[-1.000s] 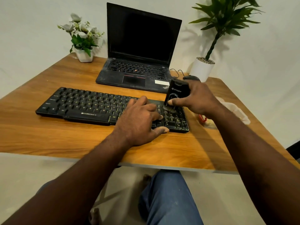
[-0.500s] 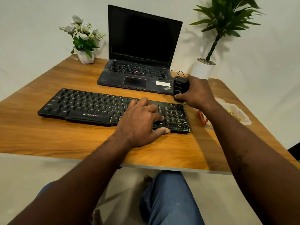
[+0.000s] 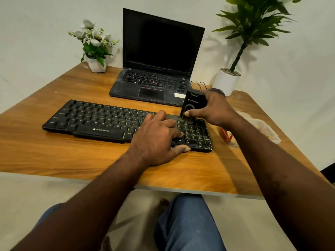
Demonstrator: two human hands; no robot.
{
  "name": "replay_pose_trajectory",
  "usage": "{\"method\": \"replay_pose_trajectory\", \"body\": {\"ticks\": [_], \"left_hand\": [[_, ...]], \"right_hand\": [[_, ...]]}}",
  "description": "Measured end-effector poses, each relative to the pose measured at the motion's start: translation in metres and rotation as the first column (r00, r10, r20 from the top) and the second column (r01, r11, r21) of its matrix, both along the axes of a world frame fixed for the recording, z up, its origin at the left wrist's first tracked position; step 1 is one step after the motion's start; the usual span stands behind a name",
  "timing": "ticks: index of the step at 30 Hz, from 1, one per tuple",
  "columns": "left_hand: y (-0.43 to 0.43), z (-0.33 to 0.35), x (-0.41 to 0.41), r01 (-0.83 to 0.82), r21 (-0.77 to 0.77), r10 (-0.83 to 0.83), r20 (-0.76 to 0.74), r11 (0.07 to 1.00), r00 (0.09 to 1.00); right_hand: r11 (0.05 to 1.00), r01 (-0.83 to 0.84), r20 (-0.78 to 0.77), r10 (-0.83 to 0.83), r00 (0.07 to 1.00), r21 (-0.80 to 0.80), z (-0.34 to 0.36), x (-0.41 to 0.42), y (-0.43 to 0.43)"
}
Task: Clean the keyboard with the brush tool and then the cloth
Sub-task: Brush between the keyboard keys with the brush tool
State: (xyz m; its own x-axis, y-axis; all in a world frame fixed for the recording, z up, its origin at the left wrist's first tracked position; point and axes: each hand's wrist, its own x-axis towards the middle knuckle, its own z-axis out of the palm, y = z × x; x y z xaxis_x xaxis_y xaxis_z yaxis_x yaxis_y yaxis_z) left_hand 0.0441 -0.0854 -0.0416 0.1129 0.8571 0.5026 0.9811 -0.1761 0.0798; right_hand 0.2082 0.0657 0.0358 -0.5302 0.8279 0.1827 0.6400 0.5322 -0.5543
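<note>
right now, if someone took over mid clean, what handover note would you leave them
Left hand: flat on the black Zebronics keyboard, steadying its right half.
Right hand: gripping the black block-shaped brush tool, bristles down on the number pad's top row.
Clear plastic bag lies right of the keyboard; no cloth can be made out.
Done: cannot tell how much is brushed.
Left: finish brushing, then wipe with the cloth.
</note>
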Motion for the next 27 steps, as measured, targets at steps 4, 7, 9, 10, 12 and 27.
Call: {"method": "replay_pose_trajectory", "body": {"ticks": [4,7,9,10,12,27], "left_hand": [[0.001,0.000,0.001,-0.001,0.013,0.001,0.000,1.000,1.000],[0.000,-0.001,0.001,0.000,0.020,0.000,-0.007,1.000,1.000],[0.000,-0.001,0.000,0.003,0.031,-0.003,-0.005,1.000,1.000],[0.000,-0.001,0.000,0.002,0.029,-0.002,-0.006,1.000,1.000],[0.000,0.000,0.000,-0.006,0.017,0.006,-0.015,1.000,1.000],[0.000,0.000,0.000,-0.001,-0.001,0.001,-0.003,1.000,1.000]], "right_hand": [[0.985,0.041,0.046,-0.050,0.998,0.170,0.007,-0.014,-0.001],[0.994,-0.062,0.021,0.061,0.998,0.087,0.005,-0.032,-0.010],[0.988,-0.150,0.051,0.148,0.988,0.040,0.001,-0.040,-0.014],[0.987,-0.155,0.071,0.152,0.986,0.043,0.002,-0.040,-0.012],[0.993,-0.107,0.105,0.101,0.989,0.048,0.009,-0.030,-0.001],[0.997,0.069,0.100,-0.071,0.992,0.027,0.015,0.033,0.024]]}}
